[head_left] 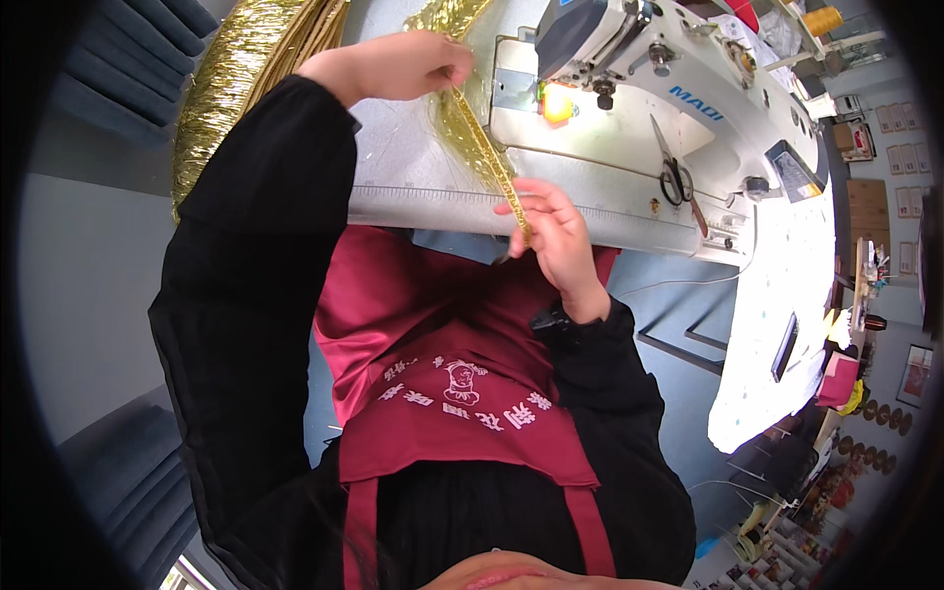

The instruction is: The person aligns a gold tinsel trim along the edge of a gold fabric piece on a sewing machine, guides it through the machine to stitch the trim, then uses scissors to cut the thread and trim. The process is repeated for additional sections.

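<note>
A gold fringe trim (480,138) is stretched slantwise over the front edge of the sewing table, its narrow band taut between my hands. My left hand (425,65) pinches the band's far end. With bent fingers, my right hand (556,236) grips the near end, just past the table edge. Fine shiny strands (454,128) of the fringe spread over the tabletop beside the band. Something small and dark shows below my right fingertips; I cannot make out what it is. The sewing machine (639,49) stands right of the trim, its lamp lit near the needle area.
Black-handled scissors (675,177) lie on the sewing table (393,177), right of my right hand, near a small brown-handled tool (699,218). A thick bundle of gold fringe (246,74) hangs at the far left. A bright white surface (777,344) with a dark flat object extends at right.
</note>
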